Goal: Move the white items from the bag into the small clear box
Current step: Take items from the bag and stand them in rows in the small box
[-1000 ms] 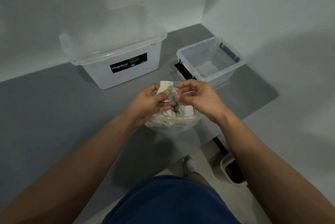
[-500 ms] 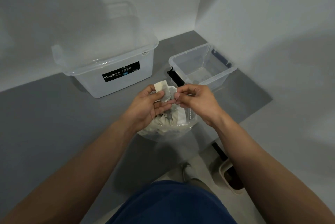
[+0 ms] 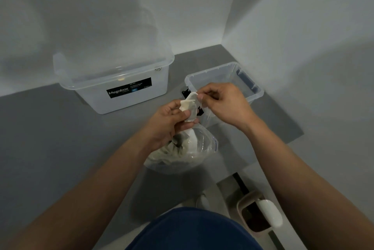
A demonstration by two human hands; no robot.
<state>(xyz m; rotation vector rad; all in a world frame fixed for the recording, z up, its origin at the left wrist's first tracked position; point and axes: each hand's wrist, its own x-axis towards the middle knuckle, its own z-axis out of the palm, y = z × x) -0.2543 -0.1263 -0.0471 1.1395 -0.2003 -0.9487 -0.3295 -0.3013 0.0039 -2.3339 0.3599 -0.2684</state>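
**White item [image 3: 189, 106] gripped by the left hand [image 3: 170, 122] and right hand [image 3: 224, 103]**

The left hand's fingers curl round the lower part of the item, with the thumb pressed across its front. The right hand pinches the item's upper corner between thumb and forefinger, its other fingers loosely bent. The item is a thin, creased, off-white piece held in the air between the two hands.

Directly below the left hand sits the bag [image 3: 182, 154], a clear plastic one slumped at the front edge of the desk [image 3: 50, 138]. More white pieces [image 3: 172, 154] are heaped inside it. Whether the left palm also touches the bag's top cannot be told.

Just beyond the right hand stands the small clear box [image 3: 257, 89], open-topped and partly hidden by the knuckles. Farther out, past the left hand, stands a large clear box [image 3: 91, 97] with a black "Megabox" label. Below the right forearm, a beige bin [image 3: 242, 205] stands on the floor.
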